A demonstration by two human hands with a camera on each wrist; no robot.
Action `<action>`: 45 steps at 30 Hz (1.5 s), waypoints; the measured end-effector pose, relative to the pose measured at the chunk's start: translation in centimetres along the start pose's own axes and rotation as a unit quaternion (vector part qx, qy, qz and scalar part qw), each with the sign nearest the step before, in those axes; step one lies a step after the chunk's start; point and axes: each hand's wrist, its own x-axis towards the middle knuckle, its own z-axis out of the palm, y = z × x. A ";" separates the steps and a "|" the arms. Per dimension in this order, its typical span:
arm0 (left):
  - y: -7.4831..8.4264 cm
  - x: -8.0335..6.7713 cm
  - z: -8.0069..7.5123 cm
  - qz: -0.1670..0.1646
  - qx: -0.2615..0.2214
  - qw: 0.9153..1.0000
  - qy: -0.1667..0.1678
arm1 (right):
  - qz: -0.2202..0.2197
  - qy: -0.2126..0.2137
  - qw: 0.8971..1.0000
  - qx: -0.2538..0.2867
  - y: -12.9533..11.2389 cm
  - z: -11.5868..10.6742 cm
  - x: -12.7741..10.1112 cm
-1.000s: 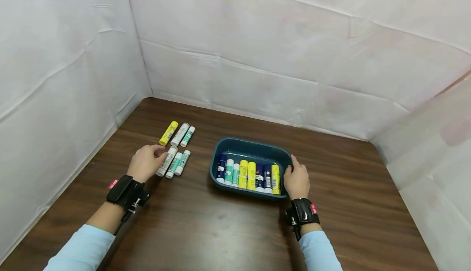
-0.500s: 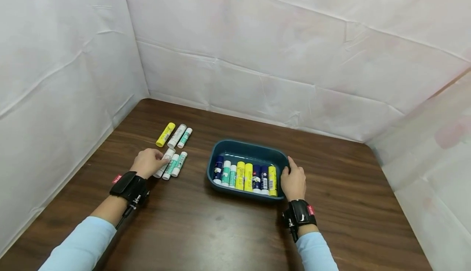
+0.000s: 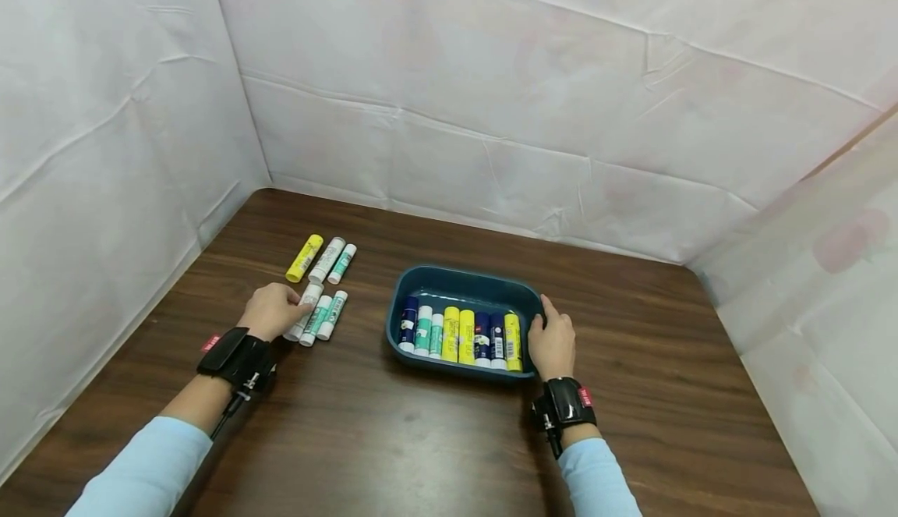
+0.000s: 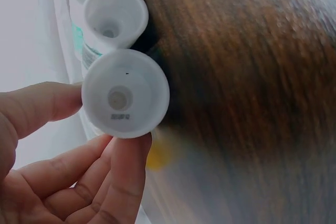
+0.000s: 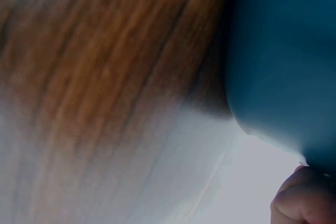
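My left hand [image 3: 282, 304] pinches the near end of a white glue stick [image 3: 305, 303] that lies in a row with two teal-labelled sticks [image 3: 325, 317]. In the left wrist view, thumb and fingers [image 4: 128, 174] clasp that white glue stick's round cap [image 4: 125, 100], with a second stick [image 4: 113, 17] just behind it. A blue tray [image 3: 463, 279] holds several glue sticks [image 3: 459, 335] side by side. My right hand [image 3: 549, 336] grips the tray's right edge, thumb at the rim. The right wrist view shows only the blue tray's wall [image 5: 283, 56] and a fingertip [image 5: 299, 203].
Further back lie a yellow stick [image 3: 304, 257], a white stick [image 3: 327, 259] and a teal stick [image 3: 341, 263] on the dark wooden table [image 3: 421, 439]. White sheeting walls off the back and both sides.
My left hand has slid down the white stick and closed its fingers on it. The right hand stays at the tray's edge. The head view has drifted right.
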 end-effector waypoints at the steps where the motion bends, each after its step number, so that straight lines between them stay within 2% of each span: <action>1: 0.0 0.0 0.0 0.002 0.001 1.000 0.001 | 0.002 -0.001 1.000 0.002 0.0 0.0 0.0; 13: 1.0 -0.5 -0.8 0.025 -0.004 0.999 0.021 | 0.012 0.000 1.000 0.003 0.0 -0.3 -0.1; 22: 3.1 -1.4 -1.8 0.067 0.003 0.997 0.028 | 0.009 -0.001 1.000 0.003 -0.2 -0.3 0.0; 30: 4.6 -1.8 -1.8 0.085 0.008 0.996 0.029 | 0.012 -0.002 1.000 0.006 -0.2 -0.1 0.0; 45: 9.7 -2.6 -1.1 0.130 0.000 0.991 0.016 | 0.016 0.000 1.000 0.014 -0.2 -0.1 -0.1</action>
